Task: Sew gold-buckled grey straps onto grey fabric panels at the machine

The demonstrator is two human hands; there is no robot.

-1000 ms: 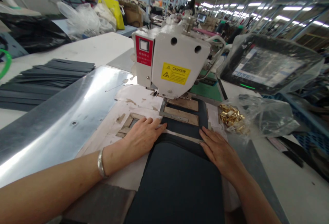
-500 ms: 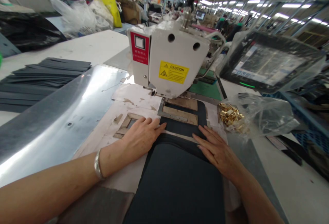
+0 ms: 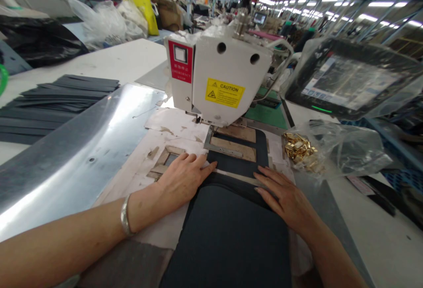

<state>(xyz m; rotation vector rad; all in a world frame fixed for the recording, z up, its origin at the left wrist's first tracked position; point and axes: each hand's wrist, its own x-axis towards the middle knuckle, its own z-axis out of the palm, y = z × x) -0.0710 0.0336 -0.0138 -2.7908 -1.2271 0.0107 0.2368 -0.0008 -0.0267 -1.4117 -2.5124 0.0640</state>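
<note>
A dark sheet of material [image 3: 234,164] lies under the clamp frame [image 3: 228,150] of a white sewing machine [image 3: 228,68]. My left hand [image 3: 185,175] rests flat beside its left edge, thumb touching the near left corner, fingers stretched out. At the near right corner, my right hand [image 3: 284,193] lies with its fingers spread, their tips on or beside the sheet. Both hands are open and grip nothing. Nearer to me, a larger dark panel [image 3: 234,235] spreads below and between the hands, its far end close to the sheet. The needle area is hidden behind the machine head.
Stacked dark strips [image 3: 62,98] lie at left beyond a shiny metal plate [image 3: 125,116]. On the right are a clear bag of gold metal pieces [image 3: 300,149] and a control screen [image 3: 353,76]. A small wooden frame [image 3: 161,162] lies by my left hand.
My right hand's fingers have shifted slightly back toward me along the sheet's right corner. The left hand stays nearly in place, and the view has shifted a little.
</note>
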